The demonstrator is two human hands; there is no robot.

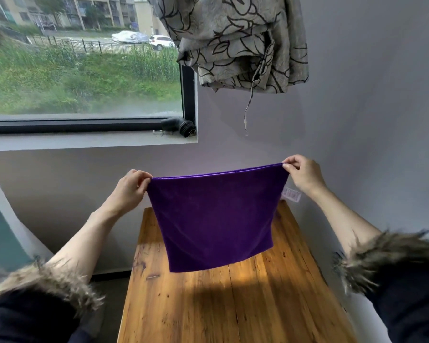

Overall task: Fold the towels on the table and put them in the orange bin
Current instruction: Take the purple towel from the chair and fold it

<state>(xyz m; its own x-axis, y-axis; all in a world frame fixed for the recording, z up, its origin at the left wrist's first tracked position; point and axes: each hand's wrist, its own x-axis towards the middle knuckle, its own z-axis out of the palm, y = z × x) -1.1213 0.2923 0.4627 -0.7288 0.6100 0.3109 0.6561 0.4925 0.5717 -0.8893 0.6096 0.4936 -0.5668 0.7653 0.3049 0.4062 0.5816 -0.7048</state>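
Note:
A purple towel [216,216] hangs spread out in the air above the wooden table [233,305]. My left hand [130,188] pinches its top left corner and my right hand [304,174] pinches its top right corner, so the top edge is stretched taut. The lower edge hangs free just above the table top. A white label [292,194] sticks out at the towel's right side under my right hand. The orange bin is not in view.
The narrow table butts against a grey wall. A window with a black frame [188,95] is at the upper left, a dark brush-like object [180,126] on its sill. A patterned curtain [243,43] hangs bundled at the top. A pale teal object [0,226] stands at the left.

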